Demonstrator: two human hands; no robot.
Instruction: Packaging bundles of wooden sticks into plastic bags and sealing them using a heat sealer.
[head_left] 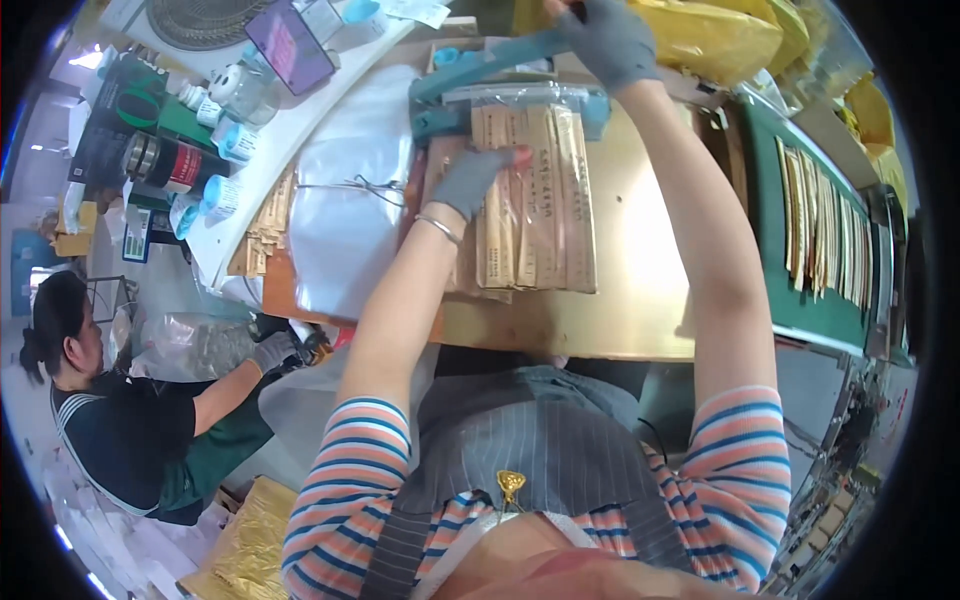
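Note:
My left hand (472, 180), in a grey glove, presses flat on a clear plastic bag of long tan paper-wrapped sticks (540, 200) lying on the wooden table (620, 310). The bag's top edge sits under the jaw of a teal heat sealer (470, 95). My right hand (608, 40), also gloved, grips the sealer's raised teal lever arm at the far edge of the table.
A stack of clear empty bags (350, 190) lies left of the sealer, with more tan packets (265, 225) beside it. A green conveyor (810, 240) with rows of packets runs on the right. Yellow sacks (720, 35) stand behind. A seated person (130, 420) works at the lower left.

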